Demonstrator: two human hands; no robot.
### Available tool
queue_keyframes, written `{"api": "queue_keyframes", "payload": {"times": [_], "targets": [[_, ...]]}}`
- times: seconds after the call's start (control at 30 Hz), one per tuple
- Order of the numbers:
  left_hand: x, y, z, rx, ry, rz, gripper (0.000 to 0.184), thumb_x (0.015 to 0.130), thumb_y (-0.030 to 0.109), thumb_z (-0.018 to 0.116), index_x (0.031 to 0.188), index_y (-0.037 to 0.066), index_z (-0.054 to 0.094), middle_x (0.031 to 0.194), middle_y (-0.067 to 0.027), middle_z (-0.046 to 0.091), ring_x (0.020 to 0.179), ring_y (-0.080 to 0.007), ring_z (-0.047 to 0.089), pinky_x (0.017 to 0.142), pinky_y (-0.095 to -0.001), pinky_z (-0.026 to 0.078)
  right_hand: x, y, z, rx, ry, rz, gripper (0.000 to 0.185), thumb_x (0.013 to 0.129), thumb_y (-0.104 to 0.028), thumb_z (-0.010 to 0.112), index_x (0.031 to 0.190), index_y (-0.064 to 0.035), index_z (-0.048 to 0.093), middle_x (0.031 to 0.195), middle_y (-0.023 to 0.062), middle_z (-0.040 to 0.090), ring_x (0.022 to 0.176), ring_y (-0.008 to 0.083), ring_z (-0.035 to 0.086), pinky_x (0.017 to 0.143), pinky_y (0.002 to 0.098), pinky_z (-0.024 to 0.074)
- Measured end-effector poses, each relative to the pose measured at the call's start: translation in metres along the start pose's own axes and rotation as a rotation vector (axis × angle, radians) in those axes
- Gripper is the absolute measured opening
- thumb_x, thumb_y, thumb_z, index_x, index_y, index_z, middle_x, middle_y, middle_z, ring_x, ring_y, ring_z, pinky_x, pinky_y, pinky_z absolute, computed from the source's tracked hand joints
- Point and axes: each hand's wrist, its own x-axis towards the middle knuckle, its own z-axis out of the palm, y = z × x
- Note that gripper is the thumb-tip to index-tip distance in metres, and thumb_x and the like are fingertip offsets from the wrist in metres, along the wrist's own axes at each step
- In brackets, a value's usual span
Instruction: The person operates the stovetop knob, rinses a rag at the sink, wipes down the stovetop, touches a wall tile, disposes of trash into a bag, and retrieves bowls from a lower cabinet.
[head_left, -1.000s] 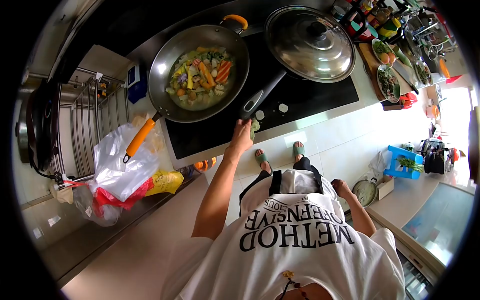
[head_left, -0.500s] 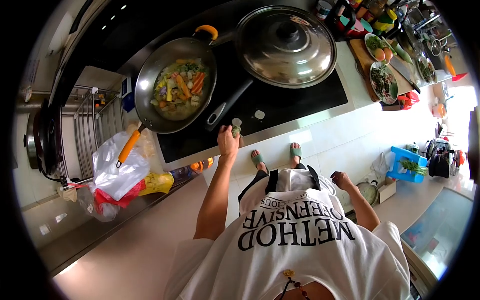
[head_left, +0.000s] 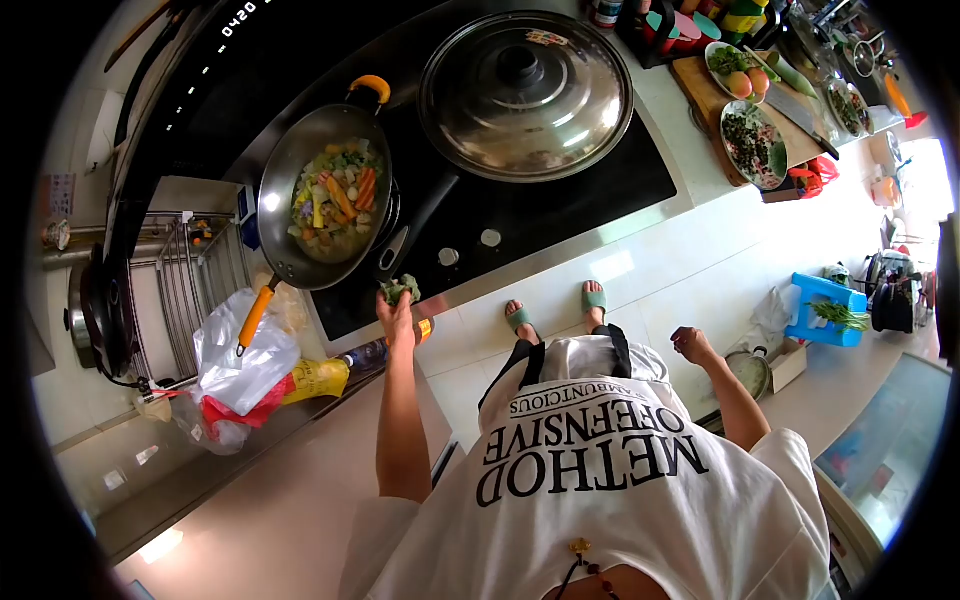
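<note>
My left hand (head_left: 396, 322) is closed around a crumpled grey-green clump (head_left: 400, 290) that looks like a rag, at the hob's front edge. Just beyond it lies the looped end of a long dark pan handle (head_left: 410, 235). A wok (head_left: 280, 215) with orange handles holds chopped vegetables (head_left: 335, 195), orange, yellow and pale green, to the left of that handle. Two round knobs, one of them the nearer knob (head_left: 449, 257), sit right of my left hand. My right hand (head_left: 692, 345) hangs over the floor by my side, fingers curled in, with nothing visible in it.
A large lidded pan (head_left: 527, 110) covers the hob's right side. Plates of food and a knife (head_left: 800, 120) lie on a cutting board (head_left: 700, 85). Plastic bags (head_left: 240, 350) hang at left. A blue stool (head_left: 825, 310) with greens stands on the floor at right.
My left hand has moved left with the grey-green clump, away from the knobs, which now show fully. The whole view has shifted somewhat. My right hand stays curled by my side.
</note>
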Motion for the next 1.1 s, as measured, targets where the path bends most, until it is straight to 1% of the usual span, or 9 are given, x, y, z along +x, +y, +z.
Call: {"api": "queue_keyframes", "payload": {"times": [0.1, 0.13, 0.17, 0.3, 0.5, 0.67, 0.77, 0.9, 1.1], "targets": [[0.014, -0.002, -0.011, 0.292, -0.179, 0.031, 0.022, 0.079, 0.005, 0.062, 0.101, 0.004, 0.061, 0.086, -0.0018, 0.063, 0.073, -0.0122, 0.058, 0.068, -0.0269, 0.049, -0.009, -0.005, 0.006, -0.006, -0.033, 0.022, 0.013, 0.073, -0.005, 0.058, 0.084, -0.0048, 0.064, 0.075, 0.0152, 0.065, 0.071, 0.0284, 0.064, 0.064, 0.0363, 0.0507], [0.012, -0.007, -0.006, 0.285, -0.191, -0.053, 0.02, 0.077, 0.009, 0.065, 0.097, 0.004, 0.064, 0.086, -0.0051, 0.066, 0.072, -0.0162, 0.06, 0.069, -0.0287, 0.049, -0.011, -0.005, 0.01, -0.007, -0.039, 0.026, 0.013, 0.073, -0.005, 0.058, 0.084, -0.0048, 0.064, 0.075, 0.0151, 0.065, 0.071, 0.0282, 0.064, 0.064, 0.0364, 0.0506], [0.012, -0.011, -0.003, 0.644, -0.211, 0.136, 0.021, 0.072, 0.009, 0.067, 0.093, 0.004, 0.065, 0.085, -0.0104, 0.067, 0.071, -0.0242, 0.063, 0.069, -0.0316, 0.049, -0.012, -0.006, 0.015, -0.009, -0.045, 0.031, 0.013, 0.073, -0.005, 0.058, 0.084, -0.0049, 0.064, 0.075, 0.015, 0.065, 0.071, 0.0279, 0.064, 0.063, 0.0364, 0.0505], [-0.014, -0.009, 0.039, 0.726, -0.309, 0.429, 0.024, 0.065, 0.004, 0.066, 0.089, 0.004, 0.066, 0.089, -0.0125, 0.064, 0.083, -0.031, 0.061, 0.076, -0.0359, 0.048, -0.019, -0.008, 0.039, -0.001, 0.009, -0.062, 0.016, 0.076, -0.007, 0.051, 0.086, -0.0021, 0.063, 0.066, 0.009, 0.064, 0.061, 0.0191, 0.061, 0.058, 0.0315, 0.0487], [-0.037, 0.004, 0.086, 0.633, -0.404, 0.452, 0.026, 0.064, -0.002, 0.063, 0.09, 0.004, 0.066, 0.09, -0.014, 0.063, 0.084, -0.0324, 0.06, 0.078, -0.0369, 0.048, -0.025, -0.058, 0.055, 0.031, 0.012, -0.096, 0.017, 0.074, -0.006, 0.057, 0.089, -0.0041, 0.064, 0.074, 0.0121, 0.065, 0.068, 0.021, 0.063, 0.06, 0.0317, 0.0493], [-0.039, -0.021, 0.087, -0.015, -0.49, -0.288, 0.027, 0.075, -0.007, 0.055, 0.099, 0.001, 0.063, 0.096, -0.006, 0.062, 0.087, -0.0152, 0.06, 0.078, -0.0281, 0.049, 0.013, -0.17, 0.038, 0.101, 0.212, -0.467, 0.017, 0.073, 0.001, 0.058, 0.09, -0.001, 0.062, 0.073, 0.0141, 0.061, 0.061, 0.025, 0.057, 0.057, 0.0334, 0.0455], [-0.048, -0.011, 0.077, -0.434, -0.487, -0.542, 0.033, 0.079, -0.009, 0.053, 0.111, -0.001, 0.056, 0.106, -0.0108, 0.059, 0.094, -0.02, 0.06, 0.083, -0.0302, 0.05, 0.016, -0.274, 0.013, 0.377, 0.129, -0.424, 0.017, 0.08, -0.005, 0.058, 0.097, -0.0007, 0.061, 0.083, 0.0131, 0.063, 0.077, 0.0219, 0.063, 0.069, 0.0326, 0.0497], [-0.059, 0.003, 0.065, -0.606, -0.591, -0.573, 0.033, 0.083, -0.011, 0.05, 0.116, -0.003, 0.051, 0.113, -0.0147, 0.056, 0.104, -0.0231, 0.057, 0.093, -0.0335, 0.048, 0.033, -0.362, 0.018, 0.589, 0.054, -0.613, 0.022, 0.086, -0.006, 0.058, 0.107, 0.0004, 0.056, 0.088, 0.0077, 0.063, 0.074, 0.0141, 0.063, 0.065, 0.0254, 0.0523], [-0.081, 0.019, 0.047, -0.653, -0.648, -0.58, 0.033, 0.084, -0.009, 0.051, 0.116, -0.004, 0.05, 0.11, -0.0141, 0.056, 0.098, -0.0228, 0.058, 0.085, -0.0353, 0.049, 0.048, -0.403, 0.058, 0.555, 0.209, -0.675, 0.008, 0.078, -0.003, 0.065, 0.083, 0.0032, 0.062, 0.076, 0.01, 0.063, 0.062, 0.0144, 0.061, 0.056, 0.0252, 0.0498]]}}
